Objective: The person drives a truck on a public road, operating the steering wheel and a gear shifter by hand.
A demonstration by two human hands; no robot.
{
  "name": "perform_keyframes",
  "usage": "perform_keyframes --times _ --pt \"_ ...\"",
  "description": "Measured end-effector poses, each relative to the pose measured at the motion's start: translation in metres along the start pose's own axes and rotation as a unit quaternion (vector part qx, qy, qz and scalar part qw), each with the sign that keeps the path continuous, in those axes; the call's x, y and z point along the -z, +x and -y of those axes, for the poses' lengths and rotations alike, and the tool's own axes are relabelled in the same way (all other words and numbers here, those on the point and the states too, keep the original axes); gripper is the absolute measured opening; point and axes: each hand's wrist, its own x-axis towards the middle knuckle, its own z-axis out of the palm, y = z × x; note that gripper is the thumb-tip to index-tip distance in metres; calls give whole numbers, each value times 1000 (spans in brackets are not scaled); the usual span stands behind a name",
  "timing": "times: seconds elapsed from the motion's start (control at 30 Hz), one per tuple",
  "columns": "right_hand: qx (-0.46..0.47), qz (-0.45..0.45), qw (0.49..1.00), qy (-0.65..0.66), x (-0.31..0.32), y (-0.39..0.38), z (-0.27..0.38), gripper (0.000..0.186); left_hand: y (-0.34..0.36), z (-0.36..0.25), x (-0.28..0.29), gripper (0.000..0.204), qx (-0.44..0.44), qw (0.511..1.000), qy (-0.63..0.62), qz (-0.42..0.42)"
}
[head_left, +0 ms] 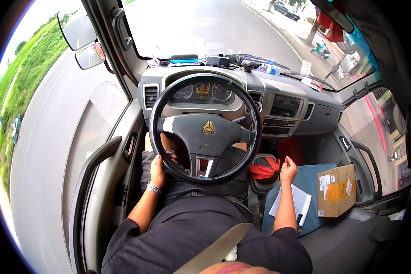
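Note:
The black steering wheel [257, 141] fills the middle of the view, with a gold emblem on its hub. My left hand [158, 171], a metal watch [154, 187] at its wrist, is closed round the rim at the lower left. To the right of the wheel, my right hand [287, 171] is raised above the seat, fingers curled together. It is right beside a red cloth [264, 171] that hangs over the gear lever's dark boot [263, 160]. Whatever those fingers hold, if anything, is hidden. White papers [291, 201] and a black pen [299, 219] lie below my right forearm.
A taped cardboard box [337, 191] rests on a blue folder-like sheet [316, 171] at the right seat. On the dashboard top are a blue-and-black case [184, 58] and a dark box [218, 60]. A seat belt [219, 249] crosses my torso. Road [192, 27] shows through the windscreen.

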Motion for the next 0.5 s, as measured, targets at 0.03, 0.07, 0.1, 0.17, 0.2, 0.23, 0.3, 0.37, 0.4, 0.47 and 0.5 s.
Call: perform_keyframes --times 0.03,0.07,0.1,0.17,0.2,0.23,0.3,0.37,0.4,0.47,0.5 --pt "1 0 1000 -5 -1 1 0 32 0 3 -1 72 4 1000 -15 4" --pt "1 0 1000 -9 -3 3 -1 32 0 7 -2 75 8 1000 -29 7" --pt "-4 2 1000 -14 -5 6 -2 32 1 11 -4 77 13 999 -39 11" --pt "-17 7 1000 -24 -11 16 -4 31 4 15 -5 82 26 998 -58 20" --pt "-9 -9 999 -37 -17 24 -7 29 6 14 -4 81 24 998 -57 16" --pt "-22 -8 998 -54 -24 36 -13 28 14 17 -3 82 24 998 -62 12" --pt "2 -11 999 -51 -26 41 -13 28 23 22 5 82 28 997 -70 -14" --pt "1 -15 999 -47 -24 38 -21 26 25 3 4 78 50 995 -83 0" --pt "-9 -14 999 -51 -27 40 -27 26 33 2 6 78 43 996 -83 -2" --pt "-21 -6 998 -65 -24 47 -18 25 45 -2 6 77 29 995 -94 -6" --pt "-26 0 997 -76 -23 51 -10 25 46 -6 5 76 25 994 -106 -5"
